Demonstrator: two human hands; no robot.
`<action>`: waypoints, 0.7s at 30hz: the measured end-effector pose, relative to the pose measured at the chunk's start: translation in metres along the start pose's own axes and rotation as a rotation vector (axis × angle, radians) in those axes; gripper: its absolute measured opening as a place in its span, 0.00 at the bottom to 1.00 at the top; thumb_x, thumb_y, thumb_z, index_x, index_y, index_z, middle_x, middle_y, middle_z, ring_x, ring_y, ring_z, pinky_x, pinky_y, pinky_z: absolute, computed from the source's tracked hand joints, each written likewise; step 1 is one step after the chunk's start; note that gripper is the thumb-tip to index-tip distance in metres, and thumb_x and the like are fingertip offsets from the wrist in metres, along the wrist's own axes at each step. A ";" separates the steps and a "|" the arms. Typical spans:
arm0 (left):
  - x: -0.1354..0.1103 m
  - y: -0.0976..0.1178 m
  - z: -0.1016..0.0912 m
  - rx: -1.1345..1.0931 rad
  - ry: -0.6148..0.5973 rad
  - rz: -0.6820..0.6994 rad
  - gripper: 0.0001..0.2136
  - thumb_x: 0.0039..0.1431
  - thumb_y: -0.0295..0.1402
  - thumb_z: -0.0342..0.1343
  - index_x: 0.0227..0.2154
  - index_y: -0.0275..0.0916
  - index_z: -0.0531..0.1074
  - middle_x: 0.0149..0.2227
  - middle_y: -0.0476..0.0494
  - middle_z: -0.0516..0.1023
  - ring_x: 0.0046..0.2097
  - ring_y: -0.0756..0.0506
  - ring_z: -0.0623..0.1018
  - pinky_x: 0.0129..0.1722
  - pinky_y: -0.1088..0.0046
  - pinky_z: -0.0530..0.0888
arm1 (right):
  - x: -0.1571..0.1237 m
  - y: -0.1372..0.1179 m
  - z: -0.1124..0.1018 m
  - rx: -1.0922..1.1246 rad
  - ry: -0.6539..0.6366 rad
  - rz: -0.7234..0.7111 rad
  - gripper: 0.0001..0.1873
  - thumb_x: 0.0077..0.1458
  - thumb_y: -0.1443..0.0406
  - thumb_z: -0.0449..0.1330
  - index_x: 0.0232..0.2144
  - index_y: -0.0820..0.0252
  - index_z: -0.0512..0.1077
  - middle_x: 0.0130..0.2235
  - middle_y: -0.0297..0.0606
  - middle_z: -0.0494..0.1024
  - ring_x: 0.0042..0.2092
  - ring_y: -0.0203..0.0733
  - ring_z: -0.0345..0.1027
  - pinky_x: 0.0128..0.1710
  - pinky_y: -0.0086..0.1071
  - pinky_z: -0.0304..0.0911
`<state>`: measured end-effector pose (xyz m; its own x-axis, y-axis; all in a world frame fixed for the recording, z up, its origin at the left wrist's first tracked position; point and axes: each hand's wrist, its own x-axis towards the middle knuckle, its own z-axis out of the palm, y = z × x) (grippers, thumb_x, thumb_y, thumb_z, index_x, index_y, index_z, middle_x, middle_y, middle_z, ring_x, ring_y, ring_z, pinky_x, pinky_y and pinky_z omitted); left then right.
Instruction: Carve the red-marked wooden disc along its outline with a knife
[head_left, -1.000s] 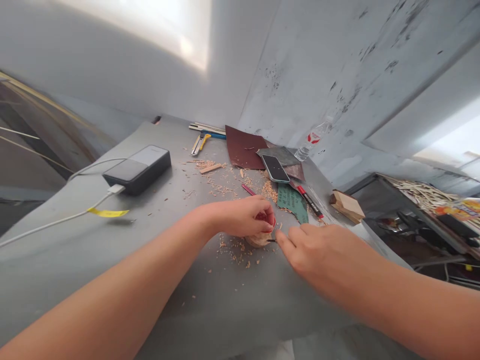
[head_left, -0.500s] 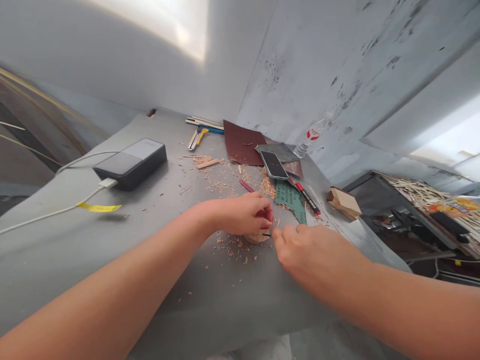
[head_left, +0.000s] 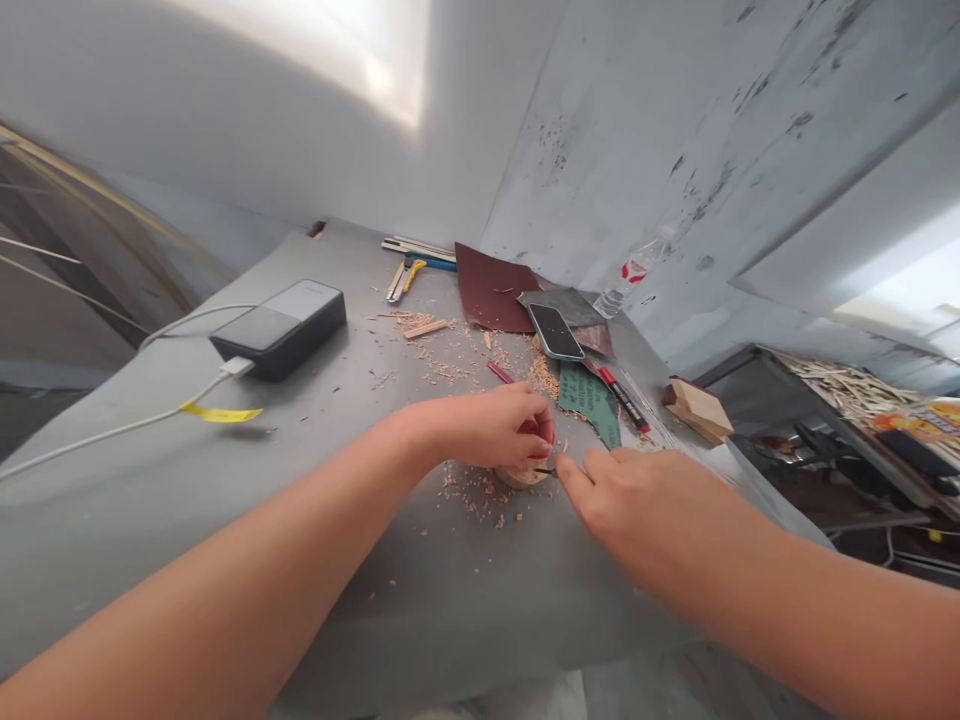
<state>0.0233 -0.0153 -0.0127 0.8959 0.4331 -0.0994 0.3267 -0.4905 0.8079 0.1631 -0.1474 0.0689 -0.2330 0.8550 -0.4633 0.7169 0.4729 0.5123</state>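
A small round block of pale wood (head_left: 520,477) rests on the grey table, partly covered by my left hand (head_left: 510,425). The fingers of that hand are curled down onto the block, and something red (head_left: 545,440) shows by their tips. My right hand (head_left: 637,495) is closed around a carving tool whose handle is hidden in the palm. Its thin dark shaft (head_left: 548,471) points left and reaches the wood close to my left fingertips. Wood shavings (head_left: 480,490) lie scattered about the block.
On the left stands a power bank (head_left: 281,325) with a white cable. Farther back lie a yellow utility knife (head_left: 406,279) and brown sandpaper (head_left: 495,288). Rightward are a phone (head_left: 555,331), green sandpaper (head_left: 589,400), a marker (head_left: 625,400), a wooden block (head_left: 699,408) and a plastic bottle (head_left: 630,275).
The whole view has shifted slightly, so everything sits a little farther right. Both hands keep their places at the wooden block, with the tool's shaft still against it.
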 end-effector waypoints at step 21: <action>-0.003 0.001 0.003 0.050 -0.003 -0.048 0.12 0.67 0.41 0.50 0.47 0.44 0.72 0.56 0.40 0.71 0.49 0.42 0.75 0.47 0.64 0.75 | 0.004 0.014 -0.002 0.171 -0.086 0.038 0.21 0.44 0.83 0.63 0.39 0.61 0.76 0.30 0.36 0.79 0.27 0.42 0.71 0.24 0.35 0.43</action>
<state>0.0221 -0.0197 -0.0134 0.8797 0.4547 -0.1392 0.3840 -0.5065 0.7720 0.1711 -0.1369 0.0756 -0.1513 0.8468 -0.5099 0.8270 0.3910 0.4039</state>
